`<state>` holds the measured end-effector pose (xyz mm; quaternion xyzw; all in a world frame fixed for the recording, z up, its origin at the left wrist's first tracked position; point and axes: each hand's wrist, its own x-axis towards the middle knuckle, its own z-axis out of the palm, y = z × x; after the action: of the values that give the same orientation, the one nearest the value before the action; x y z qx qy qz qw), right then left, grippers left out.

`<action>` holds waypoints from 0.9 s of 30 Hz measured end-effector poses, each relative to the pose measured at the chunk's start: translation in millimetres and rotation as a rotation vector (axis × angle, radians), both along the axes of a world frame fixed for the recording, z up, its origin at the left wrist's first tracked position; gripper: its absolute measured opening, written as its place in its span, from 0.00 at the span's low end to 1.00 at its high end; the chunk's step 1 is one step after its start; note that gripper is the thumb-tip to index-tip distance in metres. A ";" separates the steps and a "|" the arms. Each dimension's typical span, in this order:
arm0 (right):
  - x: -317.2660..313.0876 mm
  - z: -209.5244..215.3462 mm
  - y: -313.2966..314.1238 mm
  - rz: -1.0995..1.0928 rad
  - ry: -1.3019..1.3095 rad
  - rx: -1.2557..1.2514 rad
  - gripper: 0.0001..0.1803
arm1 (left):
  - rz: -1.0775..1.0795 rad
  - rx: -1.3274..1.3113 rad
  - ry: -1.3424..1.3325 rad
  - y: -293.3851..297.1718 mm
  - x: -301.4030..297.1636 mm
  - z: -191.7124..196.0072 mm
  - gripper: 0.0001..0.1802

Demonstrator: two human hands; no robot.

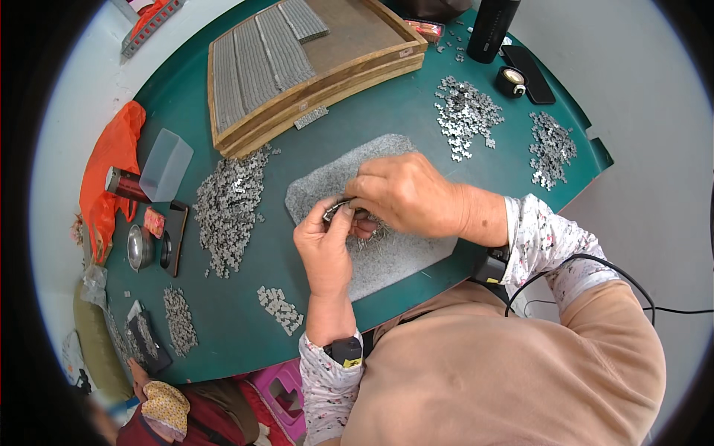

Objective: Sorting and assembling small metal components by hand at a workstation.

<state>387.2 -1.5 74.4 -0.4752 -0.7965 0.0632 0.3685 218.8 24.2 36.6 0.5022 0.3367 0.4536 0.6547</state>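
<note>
Green tabletop (394,111) spreads under my work, curving toward the white wall. At the far left, a co-worker's hand (138,375) rests by the table's edge. Farther up lie an orange bag (111,171) and a clear plastic box (166,167), with a steel bowl (139,247) nearer me. Next comes a large heap of small metal parts (230,212), then a wooden tray (357,76) bearing grey ribbed strips (256,67) in rows. Flat pieces (280,311) lie loosely grouped nearer my body.

My left hand (327,245) has thumb and forefinger pinched narrow on a dark metal piece (336,210), held just above the grey felt mat (401,276). Thin slivers are scattered on the felt beneath my hands. My right hand (409,189) comes over from the other side, fingers bent and bunched at the piece; I cannot tell whether they grip it or only press.

I judge this to be close fitting or adjusting of that piece between both hands. The next move seems to call for a steady left pinch while my right fingertips work precisely.

Farther right wait two more metal heaps, one beside a round tape roll (511,82), with a black bottle (492,30) beyond.
</note>
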 end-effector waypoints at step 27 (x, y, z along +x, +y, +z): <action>22.2 -30.2 -7.4 -0.109 -0.100 -0.124 0.08 | 0.210 -0.198 -0.108 13.3 -11.3 -0.2 0.07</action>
<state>409.5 -8.8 44.2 -0.5424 -0.7814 0.0685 0.3009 207.5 37.5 36.4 0.3723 0.3947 0.5104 0.6671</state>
